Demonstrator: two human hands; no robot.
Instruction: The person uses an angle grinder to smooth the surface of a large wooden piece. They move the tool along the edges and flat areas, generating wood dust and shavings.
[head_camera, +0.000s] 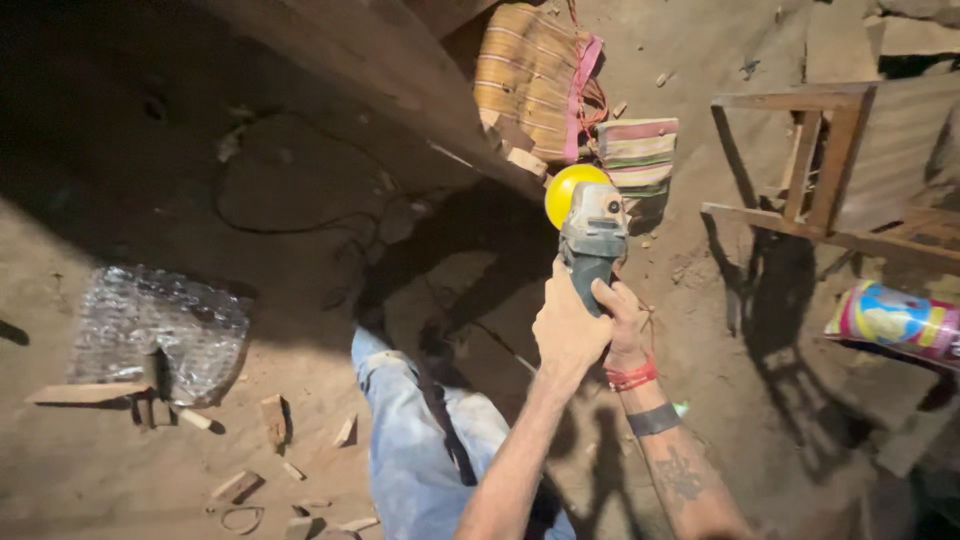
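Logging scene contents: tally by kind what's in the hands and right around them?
Hands: 2, left and right, both on the grinder
Grinder: 1, grey, with a yellow disc
Striped cloths: 2, large and small
Wooden frame: 1
Foil sheet: 1
Total: 7

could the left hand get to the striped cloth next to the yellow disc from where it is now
Probably not right away. The left hand is wrapped around the grinder along with the right hand, and the grinder's head lies between it and the striped cloth.
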